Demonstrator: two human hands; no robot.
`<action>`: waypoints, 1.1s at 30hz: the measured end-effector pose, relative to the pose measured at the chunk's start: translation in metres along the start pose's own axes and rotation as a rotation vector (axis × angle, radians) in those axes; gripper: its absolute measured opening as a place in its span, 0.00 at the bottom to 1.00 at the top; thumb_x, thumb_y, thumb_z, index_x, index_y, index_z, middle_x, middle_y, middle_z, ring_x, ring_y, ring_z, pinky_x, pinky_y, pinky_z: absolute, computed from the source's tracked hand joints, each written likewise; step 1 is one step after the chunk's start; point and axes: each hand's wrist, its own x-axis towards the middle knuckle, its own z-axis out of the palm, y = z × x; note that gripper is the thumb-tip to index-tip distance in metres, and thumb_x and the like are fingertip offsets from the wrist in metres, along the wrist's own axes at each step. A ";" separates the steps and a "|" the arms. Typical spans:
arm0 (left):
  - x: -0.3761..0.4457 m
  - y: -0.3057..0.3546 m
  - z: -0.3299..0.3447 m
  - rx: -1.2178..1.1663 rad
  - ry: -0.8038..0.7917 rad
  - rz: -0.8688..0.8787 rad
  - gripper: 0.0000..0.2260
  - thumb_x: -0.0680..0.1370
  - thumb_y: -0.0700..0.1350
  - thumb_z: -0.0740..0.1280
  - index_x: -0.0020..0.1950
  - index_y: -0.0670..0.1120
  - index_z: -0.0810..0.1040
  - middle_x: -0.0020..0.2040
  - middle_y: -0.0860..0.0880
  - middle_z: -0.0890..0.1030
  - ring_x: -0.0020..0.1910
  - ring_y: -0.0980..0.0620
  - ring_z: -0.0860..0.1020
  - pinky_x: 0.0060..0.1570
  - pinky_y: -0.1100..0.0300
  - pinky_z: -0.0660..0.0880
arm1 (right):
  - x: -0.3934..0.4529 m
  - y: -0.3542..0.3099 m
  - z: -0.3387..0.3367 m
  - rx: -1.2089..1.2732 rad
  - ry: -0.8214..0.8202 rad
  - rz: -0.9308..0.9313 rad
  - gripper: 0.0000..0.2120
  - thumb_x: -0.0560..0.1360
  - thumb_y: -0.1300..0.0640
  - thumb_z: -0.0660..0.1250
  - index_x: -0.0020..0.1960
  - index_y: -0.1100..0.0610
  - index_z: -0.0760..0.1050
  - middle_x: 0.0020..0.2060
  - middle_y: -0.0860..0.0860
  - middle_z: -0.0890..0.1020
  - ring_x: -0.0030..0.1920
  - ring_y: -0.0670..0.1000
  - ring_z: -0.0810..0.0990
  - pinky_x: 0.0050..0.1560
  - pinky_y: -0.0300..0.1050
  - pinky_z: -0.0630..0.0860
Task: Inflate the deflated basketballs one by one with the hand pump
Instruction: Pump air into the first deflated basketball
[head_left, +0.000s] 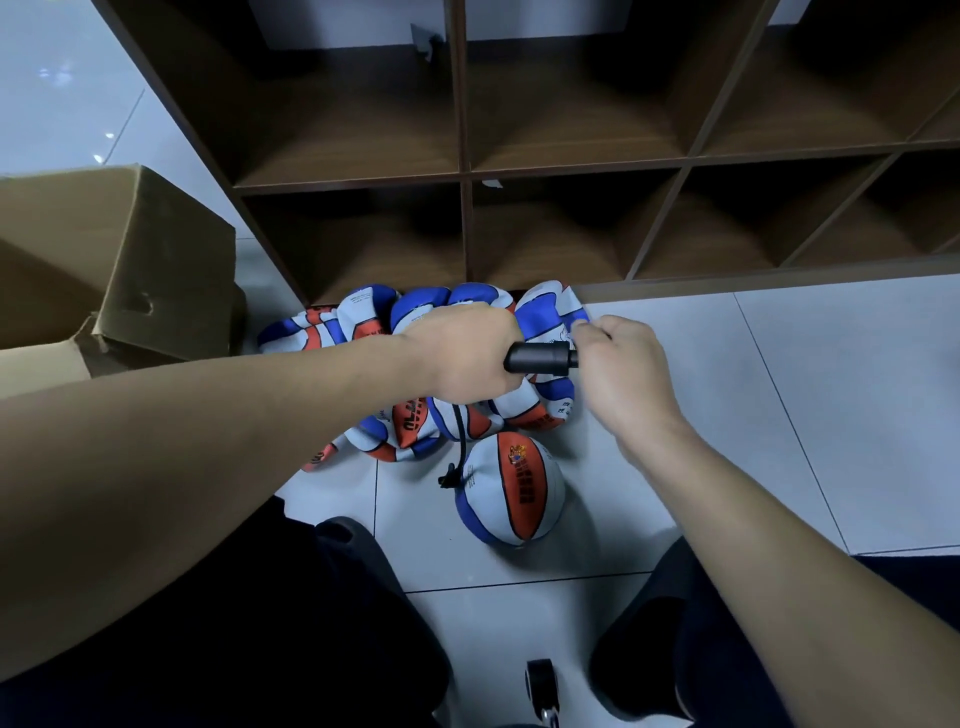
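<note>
The left hand (462, 353) was curled round the body of the black pump (540, 357), gripping it so that only the barrel's right end showed past the knuckles. The right hand (623, 374) sat just beside that end, fingers bent inward at the pump's tip; whether it held the handle there or only touched it could not be told, as the fingers hid the spot.

A thin black hose (460, 441) dropped from under the left hand to a ball (511, 493) on the floor (779, 389), directly below both hands. The hose's end met the ball at its upper left. That ball looked rounded, with orange, white and blue panels.

Beyond and beneath the hands lay a heap of flat balls (415, 322) in the same colours, crumpled against one another, reaching to the foot of a brown shelf (462, 171) of open cubbies above the hands.

Left of the left forearm stood a cardboard box (119, 260) with its flap open. Below the hands, between the person's dark-clad knees, a small black object (540, 680) rested on the tiles.
</note>
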 end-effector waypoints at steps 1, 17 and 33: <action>0.000 -0.003 -0.001 -0.002 -0.006 -0.005 0.10 0.78 0.51 0.68 0.37 0.49 0.77 0.30 0.50 0.77 0.30 0.49 0.76 0.30 0.56 0.71 | 0.004 0.002 -0.007 0.003 0.015 0.019 0.20 0.81 0.55 0.64 0.32 0.55 0.63 0.23 0.45 0.68 0.30 0.51 0.67 0.30 0.46 0.62; -0.007 -0.011 0.000 0.006 -0.065 -0.059 0.10 0.79 0.48 0.68 0.38 0.49 0.77 0.30 0.50 0.76 0.28 0.49 0.74 0.30 0.57 0.71 | 0.004 0.008 -0.009 0.051 0.188 0.049 0.17 0.76 0.60 0.60 0.33 0.53 0.56 0.29 0.49 0.60 0.34 0.55 0.57 0.36 0.51 0.55; -0.004 0.002 0.003 0.091 -0.037 -0.005 0.06 0.77 0.50 0.67 0.40 0.51 0.77 0.34 0.50 0.80 0.34 0.47 0.79 0.35 0.51 0.79 | -0.006 0.010 0.019 -0.010 -0.019 -0.017 0.22 0.86 0.52 0.60 0.33 0.52 0.64 0.32 0.50 0.69 0.35 0.55 0.67 0.35 0.49 0.62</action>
